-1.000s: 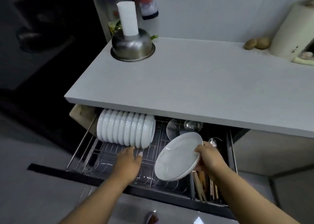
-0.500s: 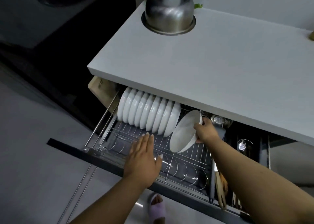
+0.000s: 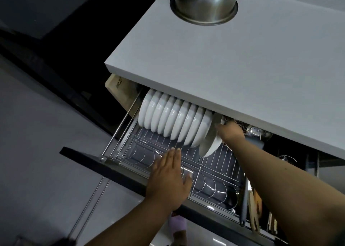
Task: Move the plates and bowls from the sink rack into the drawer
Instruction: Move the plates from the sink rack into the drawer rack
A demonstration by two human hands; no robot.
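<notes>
Two bare hands reach into the pulled-out wire-rack drawer (image 3: 130, 148). Right hand (image 3: 230, 131) grips the rim of a white round plate (image 3: 210, 144) standing on edge against the row of white bowls (image 3: 173, 118). Left hand (image 3: 168, 178) hovers flat, fingers straight and together, holding nothing.

The drawer (image 3: 115, 168) is below the surface (image 3: 242, 73). A row of bowls (image 3: 173, 120) stands in the drawer's rear; utensils (image 3: 253, 214) lie in its right compartment.

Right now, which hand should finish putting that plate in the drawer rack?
The right hand. It already grips the plate beside the row of dishes, so it probably only needs to seat it and let go. The left hand lies flat and open over the front of the rack, holding nothing.
</notes>
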